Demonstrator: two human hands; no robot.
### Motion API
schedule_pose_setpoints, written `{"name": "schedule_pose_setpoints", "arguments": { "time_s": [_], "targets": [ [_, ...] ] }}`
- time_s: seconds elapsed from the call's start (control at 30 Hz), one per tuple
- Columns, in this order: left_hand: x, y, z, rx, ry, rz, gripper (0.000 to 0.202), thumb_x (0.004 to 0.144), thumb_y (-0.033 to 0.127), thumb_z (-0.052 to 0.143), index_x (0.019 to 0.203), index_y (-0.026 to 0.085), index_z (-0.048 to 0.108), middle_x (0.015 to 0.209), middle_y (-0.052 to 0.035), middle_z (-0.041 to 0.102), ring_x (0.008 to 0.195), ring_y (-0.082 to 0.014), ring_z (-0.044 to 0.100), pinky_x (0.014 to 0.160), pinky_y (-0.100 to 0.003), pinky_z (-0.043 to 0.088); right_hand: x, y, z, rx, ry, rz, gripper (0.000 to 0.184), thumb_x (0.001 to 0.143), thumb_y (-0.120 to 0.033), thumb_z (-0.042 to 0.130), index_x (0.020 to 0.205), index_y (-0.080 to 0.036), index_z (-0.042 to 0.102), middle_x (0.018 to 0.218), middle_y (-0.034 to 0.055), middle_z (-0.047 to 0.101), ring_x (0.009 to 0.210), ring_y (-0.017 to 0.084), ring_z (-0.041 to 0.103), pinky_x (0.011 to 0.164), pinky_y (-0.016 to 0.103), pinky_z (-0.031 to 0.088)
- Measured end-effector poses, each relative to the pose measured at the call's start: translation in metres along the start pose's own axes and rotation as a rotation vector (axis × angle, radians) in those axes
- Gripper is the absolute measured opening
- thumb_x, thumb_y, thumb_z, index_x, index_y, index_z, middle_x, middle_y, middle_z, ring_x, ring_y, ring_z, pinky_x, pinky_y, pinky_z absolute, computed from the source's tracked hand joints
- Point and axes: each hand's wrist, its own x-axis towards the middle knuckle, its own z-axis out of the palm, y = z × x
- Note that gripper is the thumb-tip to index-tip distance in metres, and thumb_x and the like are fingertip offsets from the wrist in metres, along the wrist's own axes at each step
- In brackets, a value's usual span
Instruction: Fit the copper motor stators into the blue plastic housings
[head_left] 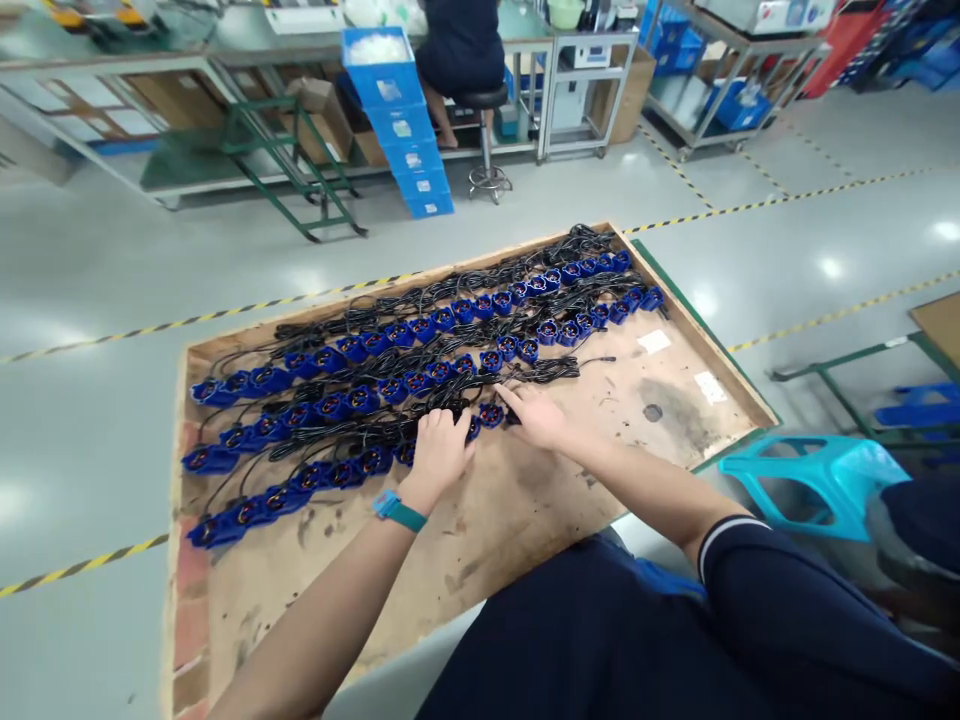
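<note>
A worn wooden board (pixel 525 500) lies low on the floor in front of me. On it lie several rows of blue plugs (pixel 420 330) with coiled black cables (pixel 465 290). My left hand (pixel 439 450), with a teal watch at the wrist, rests curled over black cable at the end of a near row. My right hand (pixel 536 412) lies with its fingers reaching left onto a blue plug (pixel 491 413) and the cable beside it. Whether either hand truly grips something is hard to make out.
A turquoise plastic stool (pixel 810 480) stands at my right. A stack of blue bins (pixel 401 120) and a person seated on a stool (pixel 461 50) at metal workbenches are beyond the board. Yellow-black tape lines cross the grey floor. A green frame (pixel 847 380) stands right.
</note>
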Motion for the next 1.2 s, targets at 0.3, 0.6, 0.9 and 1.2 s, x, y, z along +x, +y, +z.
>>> {"name": "schedule_pose_setpoints", "arguments": {
  "time_s": [0.3,0.6,0.9,1.2],
  "targets": [
    [-0.001,-0.012,0.015,0.004,0.063,0.026,0.058,0.093,0.041,0.053,0.139,0.008,0.054,0.102,-0.0196,0.056,0.107,-0.0366,0.049,0.09,-0.048,0.043,0.005,-0.003,0.004,-0.042,0.058,0.168,0.047,0.085,-0.025,0.061,0.13,-0.013,0.054,0.122,0.0153,0.06,0.114,0.028,0.054,0.098,0.038,0.045],
    [0.019,0.004,0.01,-0.074,0.094,0.312,0.053,0.097,0.023,0.041,0.149,0.017,0.041,0.147,-0.0179,0.048,0.138,-0.0306,0.039,0.115,-0.052,0.027,-0.006,-0.009,0.011,0.033,0.067,0.266,0.043,0.09,-0.029,0.061,0.128,-0.011,0.053,0.128,0.0176,0.056,0.116,0.027,0.055,0.1,0.038,0.045],
    [0.015,0.019,0.029,-0.081,0.159,0.149,0.051,0.097,0.034,0.046,0.138,0.005,0.051,0.118,-0.0208,0.061,0.118,-0.0333,0.051,0.103,-0.048,0.04,0.005,-0.02,0.016,0.073,0.049,0.372,0.037,0.089,-0.026,0.06,0.122,-0.013,0.054,0.127,0.0179,0.054,0.108,0.027,0.059,0.093,0.04,0.049],
    [0.01,0.03,0.029,-0.037,0.207,0.015,0.062,0.095,0.037,0.048,0.147,0.004,0.04,0.149,-0.0263,0.041,0.14,-0.0396,0.035,0.111,-0.054,0.033,-0.025,-0.013,0.012,0.25,0.217,0.187,0.064,0.084,-0.024,0.067,0.143,-0.011,0.043,0.143,0.0202,0.046,0.133,0.028,0.045,0.112,0.042,0.038]
  ]
}}
